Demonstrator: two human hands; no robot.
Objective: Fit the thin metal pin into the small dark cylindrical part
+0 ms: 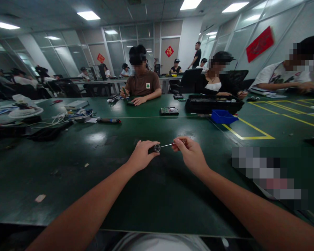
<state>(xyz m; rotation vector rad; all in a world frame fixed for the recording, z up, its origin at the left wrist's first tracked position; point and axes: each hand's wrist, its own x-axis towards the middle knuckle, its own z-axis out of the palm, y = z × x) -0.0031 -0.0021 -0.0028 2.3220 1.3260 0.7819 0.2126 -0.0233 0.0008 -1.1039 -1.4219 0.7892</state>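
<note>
My left hand [142, 155] is closed around a small dark round part [157, 148] with a silvery, spoked-looking end that faces me. Its exact kind is too small to make out. A thin screwdriver [166, 145] is pinched in my right hand [192, 155]; its handle, partly reddish, is mostly covered by the fingers. The metal shaft points left, and its tip meets or nearly meets the edge of the round part. Both hands are just above the green tabletop [151, 195], near the middle of the view.
Beyond my hands lie a hard drive [169, 111], a blue bin [223, 116] and a long black casing [214, 104]. A pen-like tool [108, 120] and a white fan grille [25, 111] are to the left. A blurred-out item [267, 174] rests at right. Several people sit around.
</note>
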